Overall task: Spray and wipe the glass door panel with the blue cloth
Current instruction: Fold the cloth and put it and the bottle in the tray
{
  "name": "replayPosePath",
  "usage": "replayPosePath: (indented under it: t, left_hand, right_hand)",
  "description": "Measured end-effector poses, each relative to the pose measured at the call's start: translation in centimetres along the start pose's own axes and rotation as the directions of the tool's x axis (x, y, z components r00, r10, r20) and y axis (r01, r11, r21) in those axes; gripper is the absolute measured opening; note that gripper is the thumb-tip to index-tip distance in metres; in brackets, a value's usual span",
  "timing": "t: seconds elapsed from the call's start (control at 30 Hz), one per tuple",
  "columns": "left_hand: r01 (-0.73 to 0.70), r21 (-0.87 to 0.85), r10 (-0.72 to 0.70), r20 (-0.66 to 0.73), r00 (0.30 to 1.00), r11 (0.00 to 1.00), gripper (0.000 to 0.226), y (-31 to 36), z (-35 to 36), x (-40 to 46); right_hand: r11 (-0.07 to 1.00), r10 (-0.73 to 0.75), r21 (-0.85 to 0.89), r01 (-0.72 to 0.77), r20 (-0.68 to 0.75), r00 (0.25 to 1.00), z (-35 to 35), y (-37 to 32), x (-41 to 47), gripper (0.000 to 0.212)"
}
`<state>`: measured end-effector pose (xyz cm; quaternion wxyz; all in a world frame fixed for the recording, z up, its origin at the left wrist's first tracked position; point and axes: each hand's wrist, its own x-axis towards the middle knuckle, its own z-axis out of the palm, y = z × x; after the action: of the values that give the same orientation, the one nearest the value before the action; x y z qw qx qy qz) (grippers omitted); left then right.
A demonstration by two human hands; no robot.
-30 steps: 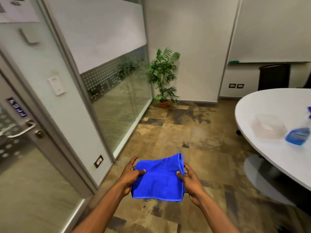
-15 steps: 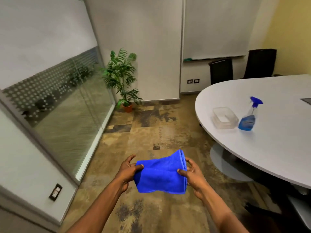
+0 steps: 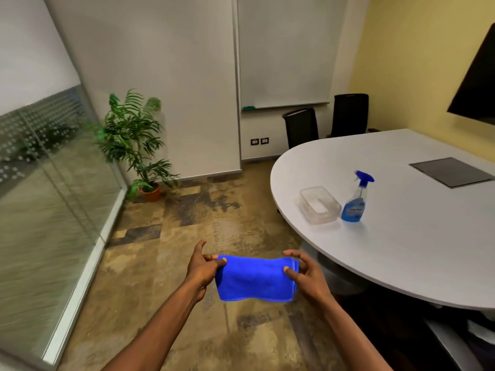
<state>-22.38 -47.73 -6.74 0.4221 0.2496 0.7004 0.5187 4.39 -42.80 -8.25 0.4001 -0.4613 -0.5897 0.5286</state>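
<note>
- Blue cloth [image 3: 255,281] folded, stretched flat between both hands above the floor [image 3: 166,263], low in the middle of the view, touching neither floor nor table.
- Left hand [image 3: 202,269] pinching the cloth's left upper corner, thumb on top; remaining fingers behind the fabric, mostly hidden.
- Right hand [image 3: 305,274] pinching the right edge between thumb and fingertips, the other fingers arched above it; palm turned away, not visible.
- Both forearms cut off at the bottom edge.
- Spray bottle [image 3: 356,199] standing upright on the white oval table [image 3: 417,253], well apart from the hands; label text too small and blurred to read.
- Clear plastic container [image 3: 318,204] just beside the bottle on its left; touching or not, impossible to tell, contents hard to make out.
- Grey flat panel [image 3: 451,171] set in the tabletop, far side.
- Glass wall panel [image 3: 48,199] along the left, frosted and dotted higher up, cropped by the left edge; no door handle in sight.
- Potted plant [image 3: 134,145] in the corner next to the glass, leaves slightly smeared.
- Two black chairs [image 3: 325,121] behind the table, lower halves hidden by its top.
- Dark shape [image 3: 476,84] at upper right, cut off by the frame, unidentifiable.
</note>
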Motion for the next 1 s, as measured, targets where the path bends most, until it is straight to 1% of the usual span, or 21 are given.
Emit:
replayPosePath:
  t: [0.07,0.13,0.17,0.23,0.3,0.37,0.47,0.57,0.67,0.8,0.83,0.9,1.0]
  left_hand:
    - [-0.024,0.034,0.023,0.034,0.999,0.999,0.084,0.7,1.1,1.3]
    - [-0.064,0.060,0.058,0.089,0.994,0.996,0.070,1.2,2.3,2.3]
    - [-0.086,0.067,0.077,0.131,0.988,0.994,0.061,1.3,2.9,2.8]
    - [-0.129,0.088,0.102,0.261,0.960,0.988,0.049,1.7,4.5,4.0]
    - [-0.166,0.127,0.103,0.395,0.913,0.978,0.045,2.5,6.3,5.0]
    - [-0.203,0.195,0.092,0.465,0.880,0.960,0.046,3.2,8.4,6.2]
    - [-0.307,0.353,0.128,0.449,0.884,0.884,0.046,4.2,11.7,7.7]
    - [-0.416,0.507,0.183,0.446,0.876,0.755,0.038,5.0,14.9,9.4]
    - [-0.519,0.576,0.270,0.464,0.844,0.632,0.036,6.0,17.8,11.5]
    - [-0.572,0.625,0.321,0.477,0.818,0.531,0.027,7.9,21.8,14.1]
    - [-0.575,0.630,0.334,0.469,0.817,0.522,0.024,8.5,22.8,15.0]
    - [-0.562,0.625,0.351,0.440,0.827,0.541,0.019,9.8,24.9,16.7]
    - [-0.510,0.567,0.309,0.416,0.855,0.647,0.013,10.8,27.5,18.6]
  right_hand:
    - [0.998,0.019,-0.064,-0.021,-0.031,0.999,-0.7,0.1,1.1,0.031]
    - [0.992,0.047,-0.112,-0.051,-0.034,0.998,-1.5,0.2,1.8,0.031]
    - [0.989,0.061,-0.137,-0.063,-0.023,0.998,-2.0,0.3,2.1,0.035]
    - [0.971,0.061,-0.230,-0.063,-0.015,0.998,-3.2,0.6,2.6,0.046]
    - [0.939,0.058,-0.335,-0.079,-0.071,0.996,-4.4,0.9,3.4,0.056]
    - [0.912,0.044,-0.396,-0.108,-0.167,0.985,-5.5,1.0,4.4,0.057]
    - [0.882,0.020,-0.448,-0.145,-0.273,0.962,-7.4,1.1,6.0,0.055]
    - [0.855,-0.003,-0.493,-0.164,-0.320,0.947,-9.5,1.9,8.5,0.054]
    - [0.818,-0.020,-0.554,-0.159,-0.303,0.953,-11.8,2.7,11.5,0.043]
    - [0.782,-0.044,-0.609,-0.131,-0.264,0.964,-15.0,3.1,16.5,0.025]
    - [0.780,-0.059,-0.614,-0.118,-0.260,0.964,-15.9,3.2,17.9,0.023]
    - [0.806,-0.073,-0.585,-0.091,-0.251,0.965,-17.6,3.5,20.6,0.022]
    - [0.887,-0.072,-0.460,-0.042,-0.228,0.971,-20.1,3.5,23.9,0.022]
